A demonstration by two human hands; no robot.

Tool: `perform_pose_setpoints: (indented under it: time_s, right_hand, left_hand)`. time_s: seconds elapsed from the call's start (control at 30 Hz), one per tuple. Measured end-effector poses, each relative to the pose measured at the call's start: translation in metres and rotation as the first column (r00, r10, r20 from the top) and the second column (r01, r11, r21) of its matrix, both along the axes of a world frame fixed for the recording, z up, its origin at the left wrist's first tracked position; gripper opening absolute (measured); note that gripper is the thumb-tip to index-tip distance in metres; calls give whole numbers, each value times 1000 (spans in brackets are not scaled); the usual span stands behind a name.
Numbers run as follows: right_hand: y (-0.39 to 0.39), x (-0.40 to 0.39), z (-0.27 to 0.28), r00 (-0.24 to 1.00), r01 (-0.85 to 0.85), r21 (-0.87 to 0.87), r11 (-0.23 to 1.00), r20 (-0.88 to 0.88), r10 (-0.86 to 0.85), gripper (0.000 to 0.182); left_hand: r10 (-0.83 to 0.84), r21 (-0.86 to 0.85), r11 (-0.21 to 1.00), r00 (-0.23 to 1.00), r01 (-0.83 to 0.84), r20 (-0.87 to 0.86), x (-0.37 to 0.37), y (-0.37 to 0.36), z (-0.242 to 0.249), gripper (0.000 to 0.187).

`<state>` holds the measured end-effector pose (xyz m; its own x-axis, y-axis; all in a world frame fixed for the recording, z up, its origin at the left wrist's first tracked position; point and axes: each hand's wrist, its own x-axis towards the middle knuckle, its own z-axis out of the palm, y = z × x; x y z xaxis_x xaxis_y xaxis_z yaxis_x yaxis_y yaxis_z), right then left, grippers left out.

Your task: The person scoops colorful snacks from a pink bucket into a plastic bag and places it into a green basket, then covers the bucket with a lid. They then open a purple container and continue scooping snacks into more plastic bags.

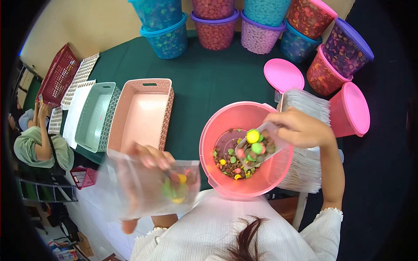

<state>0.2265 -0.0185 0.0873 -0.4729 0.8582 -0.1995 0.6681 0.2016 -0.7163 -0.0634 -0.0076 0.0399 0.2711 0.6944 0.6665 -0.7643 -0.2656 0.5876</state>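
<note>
My right hand (298,127) grips a clear scoop (271,145) heaped with brown, green, pink and yellow candies. The scoop is tilted over a pink bucket (211,126), whose bottom holds more of the mixed candies (233,163). To the left, my left hand (150,156) holds a clear plastic bag (130,187), blurred by motion. Some colourful candies (177,187) show inside the bag. My left fingers lie over its top side, with the thumb below. The bag is beside the bucket, apart from the scoop.
A pink basket (141,113) and a green basket (98,115) stand at the left. Lidded candy tubs (215,30) line the back and right. A pink lid (284,75) lies behind the bucket. Stacked plastic bags (300,172) are at its right. A person (41,145) works at far left.
</note>
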Motion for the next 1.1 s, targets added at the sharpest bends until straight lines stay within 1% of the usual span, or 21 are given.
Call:
perform_pose_setpoints:
  time_s: [0.03, 0.07, 0.13, 0.17, 0.2, 0.23, 0.27, 0.3, 0.33, 0.37, 0.4, 0.43, 0.47, 0.5, 0.6, 0.7, 0.8, 0.93, 1.0, 1.03, 1.1]
  right_hand:
    - [-2, 3, 12, 999, 51, 61, 997, 12, -52, 28]
    - [-4, 8, 17, 999, 49, 67, 997, 18, -51, 28]
    - [-8, 21, 26, 988, 125, 283, 951, 51, -145, 26]
    - [-9, 24, 32, 988, 125, 290, 949, 54, -146, 26]
    - [-11, 27, 37, 978, 197, 294, 935, 6, -208, 26]
    - [-12, 29, 39, 962, 269, 294, 917, -42, -268, 25]
    - [-12, 31, 38, 956, 291, 346, 892, -73, -284, 25]
    - [-13, 30, 41, 955, 295, 348, 890, -70, -289, 25]
    - [-13, 27, 45, 949, 303, 319, 898, -13, -316, 25]
    - [-14, 24, 47, 940, 313, 287, 905, 46, -339, 25]
    - [-14, 21, 46, 938, 316, 284, 905, 49, -343, 25]
    - [-15, 15, 45, 925, 220, 389, 894, 208, -318, 23]
    - [-15, 9, 43, 883, 105, 475, 874, 360, -302, 21]
    - [-16, 1, 42, 884, 107, 475, 874, 356, -302, 21]
    - [-20, -22, 38, 700, -47, 568, 822, 606, -379, 16]
    - [-21, -32, 40, 669, -51, 527, 849, 649, -362, 16]
    - [-21, -35, 37, 632, -78, 553, 830, 671, -388, 16]
    - [-25, -39, 36, 634, -74, 558, 826, 666, -393, 16]
    - [-28, -40, 35, 609, -84, 587, 806, 670, -425, 16]
    - [-28, -42, 36, 609, -83, 585, 807, 670, -424, 16]
    - [-29, -45, 39, 561, -91, 602, 793, 689, -459, 15]
  left_hand:
    - [97, -62, 994, 987, -90, 128, 11, 0, 8, 103]
    - [197, -134, 977, 948, -168, 249, 23, -2, 12, 98]
    - [211, -183, 967, 962, -179, 171, 44, -3, 0, 82]
    - [287, -146, 947, 958, -287, -23, 57, -6, -11, 79]
    - [360, -89, 919, 908, -385, -212, 67, -8, -22, 77]
    - [459, 161, 887, 794, -432, -398, 71, -3, -27, 76]
    - [571, 405, 820, 628, -404, -528, 75, 1, -30, 75]
    - [568, 405, 821, 633, -401, -526, 78, 3, -32, 75]
    - [450, 354, 893, 592, -279, -669, 81, 3, -34, 79]
    - [319, 277, 948, 522, -159, -791, 83, 2, -35, 84]
    - [377, 335, 926, 497, -176, -781, 84, 2, -34, 79]
    - [374, 332, 927, 498, -174, -783, 86, 2, -33, 79]
    - [377, 332, 926, 481, -179, -792, 86, 2, -32, 79]
    - [382, 334, 924, 462, -184, -800, 86, 2, -32, 79]
    - [377, 343, 926, 436, -157, -817, 87, 1, -35, 78]
    - [369, 345, 929, 403, -134, -837, 86, 0, -35, 77]
    - [346, 331, 938, 361, -105, -866, 85, 1, -33, 76]
    - [350, 332, 936, 383, -115, -855, 85, 0, -34, 80]
    - [354, 342, 935, 345, -97, -869, 86, -1, -31, 91]
    - [352, 341, 935, 345, -96, -870, 86, -1, -32, 91]
    - [260, 205, 963, 401, -175, -878, 88, -3, -34, 105]
